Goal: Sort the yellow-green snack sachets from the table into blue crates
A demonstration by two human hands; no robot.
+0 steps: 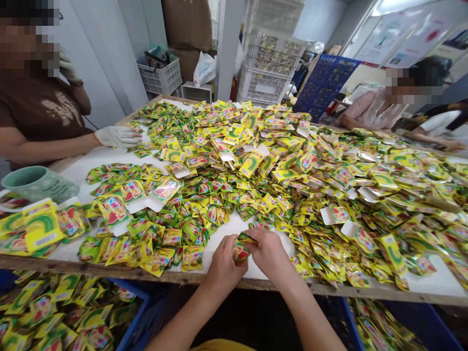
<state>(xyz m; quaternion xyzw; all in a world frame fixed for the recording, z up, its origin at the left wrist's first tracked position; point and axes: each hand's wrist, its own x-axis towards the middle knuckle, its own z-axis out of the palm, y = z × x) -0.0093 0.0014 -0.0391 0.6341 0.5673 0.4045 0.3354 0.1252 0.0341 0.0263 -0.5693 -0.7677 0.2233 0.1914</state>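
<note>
Close to the table's front edge, my left hand (225,258) is closed around a small candy packet (240,249) with green, yellow and red print. My right hand (268,253) pinches the top of the same packet with thumb and fingers. Part of the packet is hidden by my fingers. Loose packets (171,237) lie to the left of my hands, and more of them (318,253) spread to the right. Beyond, small yellow cartons (252,161) are heaped high, some with white flaps standing open, such as one carton (334,215) at right.
A green mug (40,183) stands at the left by stacked cartons (42,226). Blue crates (135,302) full of cartons sit below the table edge. Across the left side is a co-worker's gloved hand (119,137); another person (373,107) sits far right. White crates (265,83) are stacked behind.
</note>
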